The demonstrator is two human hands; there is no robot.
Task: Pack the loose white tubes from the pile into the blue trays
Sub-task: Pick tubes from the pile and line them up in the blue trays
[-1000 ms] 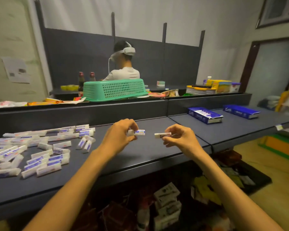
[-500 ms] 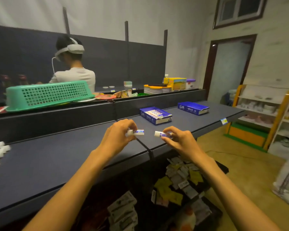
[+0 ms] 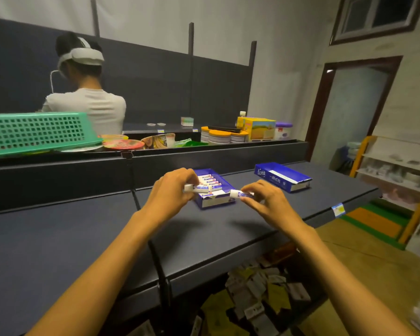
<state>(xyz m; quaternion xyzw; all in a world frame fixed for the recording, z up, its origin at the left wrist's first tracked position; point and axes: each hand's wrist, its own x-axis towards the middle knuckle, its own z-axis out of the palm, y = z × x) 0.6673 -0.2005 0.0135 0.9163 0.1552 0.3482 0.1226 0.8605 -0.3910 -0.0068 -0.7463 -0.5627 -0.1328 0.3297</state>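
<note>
Two bare forearms reach in from the bottom edge, with no sleeve, watch, band or glove on either. The left hand (image 3: 172, 187) and the right hand (image 3: 267, 202) are both uncovered, with slim fingers (image 3: 250, 202) and short, plain nails. No ring or marking shows on the wrists or knuckles. Nothing else of the person's body or clothing is in view.

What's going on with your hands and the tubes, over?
Left hand pinching one white tube, right hand pinching another tube. Both over the near blue tray, part filled. Nothing in the way.
</note>
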